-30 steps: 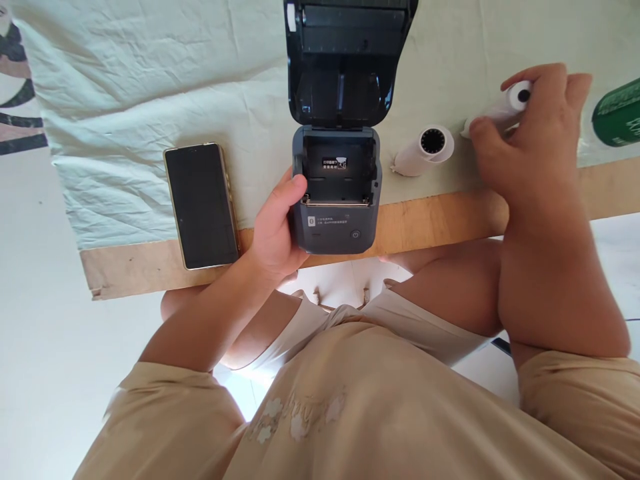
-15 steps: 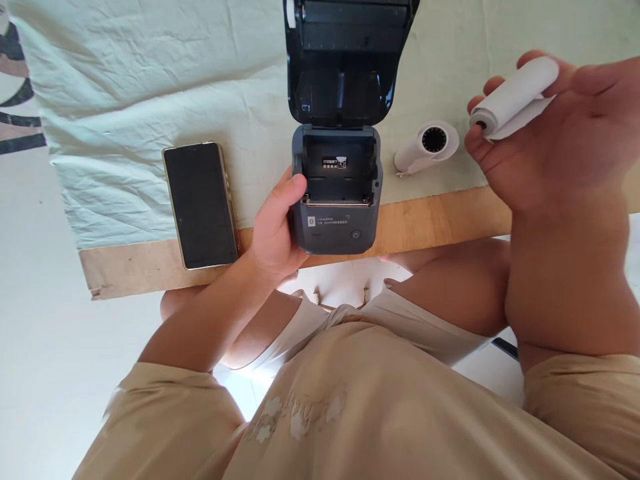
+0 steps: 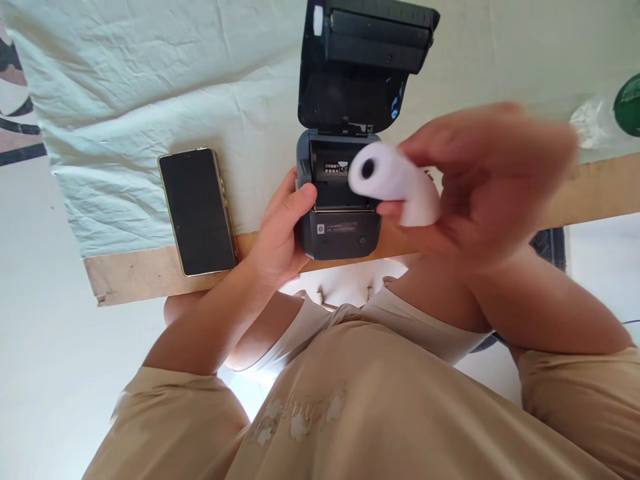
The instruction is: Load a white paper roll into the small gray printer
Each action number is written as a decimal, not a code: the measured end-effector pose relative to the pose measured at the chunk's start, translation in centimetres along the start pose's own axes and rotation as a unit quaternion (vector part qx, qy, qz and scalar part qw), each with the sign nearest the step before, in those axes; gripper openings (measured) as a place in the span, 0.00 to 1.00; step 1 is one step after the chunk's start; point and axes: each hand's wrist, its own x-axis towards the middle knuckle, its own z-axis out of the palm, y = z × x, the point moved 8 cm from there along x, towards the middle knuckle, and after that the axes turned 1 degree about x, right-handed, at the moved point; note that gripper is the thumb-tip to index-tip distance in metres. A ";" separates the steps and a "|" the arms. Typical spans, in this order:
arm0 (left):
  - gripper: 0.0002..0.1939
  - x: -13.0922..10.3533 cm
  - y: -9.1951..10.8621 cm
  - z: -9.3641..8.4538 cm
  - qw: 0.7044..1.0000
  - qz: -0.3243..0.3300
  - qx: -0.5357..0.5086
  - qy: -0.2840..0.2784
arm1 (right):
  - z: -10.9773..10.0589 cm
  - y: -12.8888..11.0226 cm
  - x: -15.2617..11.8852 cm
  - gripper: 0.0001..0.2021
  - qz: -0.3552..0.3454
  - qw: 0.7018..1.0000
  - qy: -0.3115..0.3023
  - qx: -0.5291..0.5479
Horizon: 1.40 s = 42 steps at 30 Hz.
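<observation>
My left hand (image 3: 283,230) grips the left side of a dark portable label printer (image 3: 333,235), thumb on its upper edge. The printer's black lid (image 3: 345,90) stands wide open at the far side, and the paper bay shows a small printed label inside. In my right hand (image 3: 490,177), blurred by motion, a white paper roll (image 3: 393,177) is pinched between thumb and fingers. The roll's dark core hole faces the printer, and a loose flap of paper hangs from it. It overlaps the right part of the bay in view; whether it touches the printer, I cannot tell.
A smartphone (image 3: 197,210) with a dark screen lies left of the printer. Pale green cloth (image 3: 125,100) covers the table, whose wooden edge (image 3: 135,272) runs along the front. At the far right are a green round object (image 3: 629,105) and clear plastic (image 3: 593,123).
My right hand has swung left with the paper roll, from the far right to over the printer's right side. The second roll on the cloth is now hidden. My left hand keeps its hold.
</observation>
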 end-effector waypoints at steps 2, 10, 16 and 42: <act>0.14 -0.1 0.1 -0.1 1.000 0.013 -0.003 0.002 | 0.1 -2.0 0.3 0.14 -0.099 0.994 0.035 0.009; 0.16 -0.4 0.1 0.3 0.999 0.013 -0.015 -0.036 | 0.6 -2.7 0.5 0.08 -0.151 0.983 0.088 -0.064; 0.16 -0.5 0.2 0.3 0.999 0.011 0.007 -0.034 | 0.8 -2.9 0.5 0.10 -0.133 0.985 0.070 -0.088; 0.18 -0.2 -0.1 0.1 0.999 0.002 -0.036 -0.021 | 2.9 -4.0 -1.3 0.05 -0.224 0.971 -0.015 -0.078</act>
